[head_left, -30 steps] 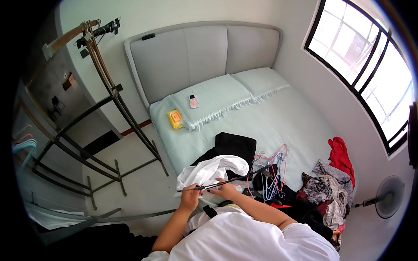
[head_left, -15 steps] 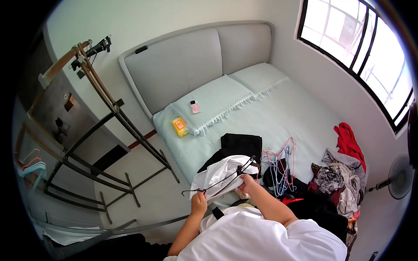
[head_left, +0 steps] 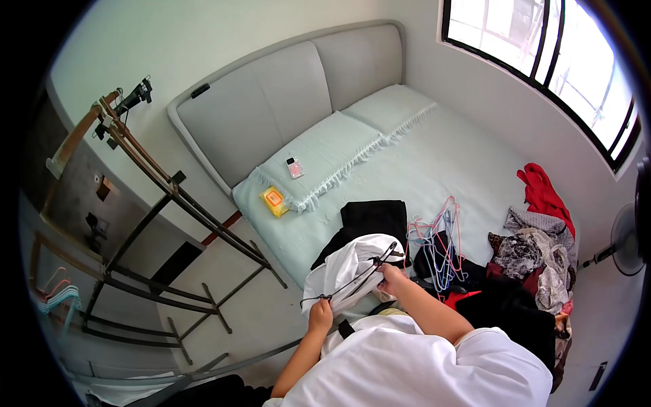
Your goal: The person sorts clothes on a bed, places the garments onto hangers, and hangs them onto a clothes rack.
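A black hanger with clips (head_left: 357,279) lies slanted over a bunched white garment (head_left: 342,261) in front of my body. At the hanger's lower left end, my left hand (head_left: 321,315) is closed around it. My right hand (head_left: 391,278) is closed near its upper right end, close to a clip; the fingertips are partly hidden, and the garment's edge hangs just below them. Black folded clothing (head_left: 376,218) lies on the bed under and behind the white garment.
Pink and blue hangers (head_left: 441,247) lie tangled on dark clothes at the right. Beyond them are a patterned clothes pile (head_left: 529,251), a red garment (head_left: 544,197) and a fan (head_left: 625,237). A yellow wipes pack (head_left: 274,201) and phone (head_left: 294,167) rest on the bed (head_left: 434,163). A rack (head_left: 146,163) stands left.
The view has shifted slightly. Both hands still hold the hanger over the white garment, which now looks a little rounder and more bunched beneath it.
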A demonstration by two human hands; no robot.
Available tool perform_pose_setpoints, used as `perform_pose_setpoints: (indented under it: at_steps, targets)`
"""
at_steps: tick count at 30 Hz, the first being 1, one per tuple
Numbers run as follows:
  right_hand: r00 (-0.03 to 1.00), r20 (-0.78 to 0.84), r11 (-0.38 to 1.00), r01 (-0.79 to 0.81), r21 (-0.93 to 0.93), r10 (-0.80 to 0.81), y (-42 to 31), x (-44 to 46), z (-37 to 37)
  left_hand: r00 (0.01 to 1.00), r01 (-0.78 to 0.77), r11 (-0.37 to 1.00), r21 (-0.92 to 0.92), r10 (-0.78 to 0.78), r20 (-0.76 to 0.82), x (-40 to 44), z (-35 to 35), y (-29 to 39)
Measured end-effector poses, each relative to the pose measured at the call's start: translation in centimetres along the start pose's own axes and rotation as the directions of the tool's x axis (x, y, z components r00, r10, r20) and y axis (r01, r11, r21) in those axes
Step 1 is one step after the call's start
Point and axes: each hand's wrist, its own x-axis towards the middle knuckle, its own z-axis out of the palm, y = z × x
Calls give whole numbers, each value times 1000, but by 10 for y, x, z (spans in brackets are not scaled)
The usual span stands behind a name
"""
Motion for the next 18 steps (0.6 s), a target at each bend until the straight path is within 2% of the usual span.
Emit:
perform_pose_setpoints:
  at_steps: [1,2,3,5,6,7,9,10,11,12,13,15,16,17,18]
  targets:
    - [996,68,995,58,-76,-52,-2,-11,3,1000,1,1000,4,-1,3,-1,-1,-2]
    - [989,134,991,81,-106,-67,-4,-15,3,1000,-21,997,-73,23,20,-2,-2,-4]
    - [989,133,992,78,-103,-64,-7,-17,1,998,-42,988,-151,48,34,-4,-3,-3]
    - [914,405,974,74,-214,20,-15,-20,-5,998,-47,980,-192,56,42,-5,-4,-1]
    - [905,426,961,118,-250,0,-18,-31,-3,997,-53,971,-234,65,45,-5,-4,1]
    - [905,426,961,115,-252,3,-18,-34,-2,997,-50,971,-235,62,45,-4,-5,0]
    - [920,384,934,197,-297,-71,-16,-37,-1,992,59,954,-294,-24,122,-2,-10,-2]
    - [901,401,826,350,-443,-167,-13,-26,-4,992,65,954,-294,-30,122,-3,-10,-1]
    - [902,400,826,346,-445,-162,-9,-22,-5,997,50,922,-384,-22,79,-4,-9,1]
    - [870,400,796,450,-405,-289,-7,-25,0,999,30,882,-470,-16,33,-5,-8,3]
    - [821,395,751,551,-364,-412,-7,-28,5,999,31,881,-472,-18,32,-4,-5,-4]
    - [819,385,718,565,-407,-426,-9,-31,4,1000,-17,839,-544,28,13,1,-4,-17]
    - [815,333,686,579,-441,-474,-9,-29,4,997,-59,892,-448,77,22,1,-7,-19]
    - [805,281,653,589,-475,-522,-10,-26,3,997,-58,892,-448,76,23,-2,-9,-21]
    - [827,169,685,543,-486,-536,-15,-42,12,992,-101,931,-351,120,32,-7,-13,-18]
